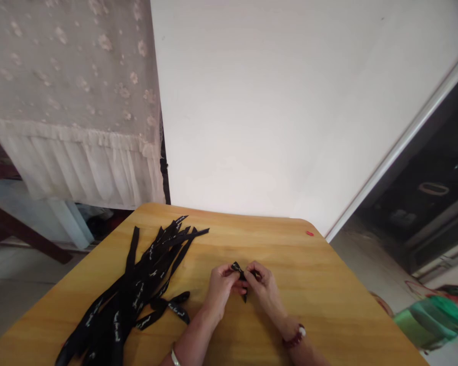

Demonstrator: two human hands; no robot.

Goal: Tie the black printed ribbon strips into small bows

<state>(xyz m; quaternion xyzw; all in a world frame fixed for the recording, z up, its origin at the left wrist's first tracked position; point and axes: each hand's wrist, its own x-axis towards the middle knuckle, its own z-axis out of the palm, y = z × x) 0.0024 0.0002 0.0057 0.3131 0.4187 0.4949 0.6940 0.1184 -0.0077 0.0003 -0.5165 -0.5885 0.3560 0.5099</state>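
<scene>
- Both hands are clamped at the fingertips on one short black ribbon (236, 267), held close above the middle of the near part of the table.
- The left hand (222, 284) pinches it between thumb and fingers; an end flares up above that pinch, and a pointed tail hangs down between the hands.
- The right hand (262, 284) pinches the other side, nearly touching the left; whether the ribbon is knotted or only folded there cannot be told.
- The step in hand looks like folding or tying the strip; the next move seems to call for a firm left pinch while the right fingers work the other side.
- White script shows on the flared end, too small to read.
- Beside the left forearm lies a looped, perhaps tied, ribbon piece (178, 310), also lettered in white.
- Further left, a loose ribbon pile (137, 290) fans across the table (290, 264), its strips repeating white cursive lettering that blurs past sure reading; no brand can be made out.
- Near the table's far right corner rests a small red object (309, 233), with no writing visible.
</scene>
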